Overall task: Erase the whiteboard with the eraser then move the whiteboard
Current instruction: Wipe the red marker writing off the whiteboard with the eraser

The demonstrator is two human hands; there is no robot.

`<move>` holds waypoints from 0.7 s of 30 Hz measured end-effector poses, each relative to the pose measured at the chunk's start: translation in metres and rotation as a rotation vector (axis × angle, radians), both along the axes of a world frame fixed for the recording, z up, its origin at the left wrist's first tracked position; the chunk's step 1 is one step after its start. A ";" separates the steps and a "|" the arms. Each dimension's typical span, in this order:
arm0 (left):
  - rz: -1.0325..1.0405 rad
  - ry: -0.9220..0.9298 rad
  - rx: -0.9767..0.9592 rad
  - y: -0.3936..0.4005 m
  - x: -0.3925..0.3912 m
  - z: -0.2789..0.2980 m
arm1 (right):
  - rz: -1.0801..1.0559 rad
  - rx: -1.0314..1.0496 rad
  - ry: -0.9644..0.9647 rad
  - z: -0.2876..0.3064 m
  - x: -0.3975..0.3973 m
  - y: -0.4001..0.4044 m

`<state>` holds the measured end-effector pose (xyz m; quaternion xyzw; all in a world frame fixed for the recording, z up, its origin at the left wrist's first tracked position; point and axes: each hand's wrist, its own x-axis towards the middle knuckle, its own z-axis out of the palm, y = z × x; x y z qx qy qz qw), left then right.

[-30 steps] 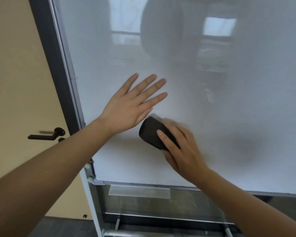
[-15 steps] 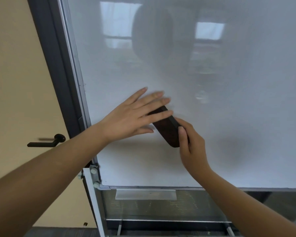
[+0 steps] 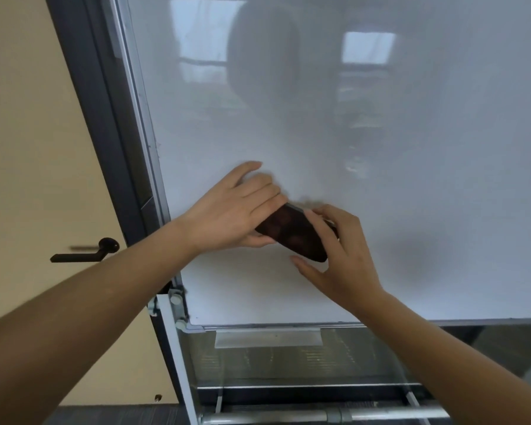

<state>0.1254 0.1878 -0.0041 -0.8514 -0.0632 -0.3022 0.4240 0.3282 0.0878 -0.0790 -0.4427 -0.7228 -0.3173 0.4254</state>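
One head-worn camera looks forward and down, close to the whiteboard (image 3: 380, 148).

Both the left hand (image 3: 233, 213) and right hand (image 3: 341, 259) hold the dark eraser (image 3: 295, 236) against the whiteboard (image 3: 380, 133).

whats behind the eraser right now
The whiteboard is right behind the eraser, blank wherever it shows. The patch under the eraser is covered by it, the left hand and the right hand, so marks there can't be ruled out.
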 end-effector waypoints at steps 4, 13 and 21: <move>0.068 0.037 0.020 -0.003 -0.005 -0.011 | -0.105 0.084 -0.083 -0.012 0.000 0.004; 0.166 0.284 -0.038 -0.006 -0.017 -0.052 | -0.120 0.051 -0.202 -0.085 -0.003 -0.006; 0.112 0.282 0.024 -0.001 -0.014 -0.082 | -0.111 -0.012 -0.487 -0.141 -0.006 -0.010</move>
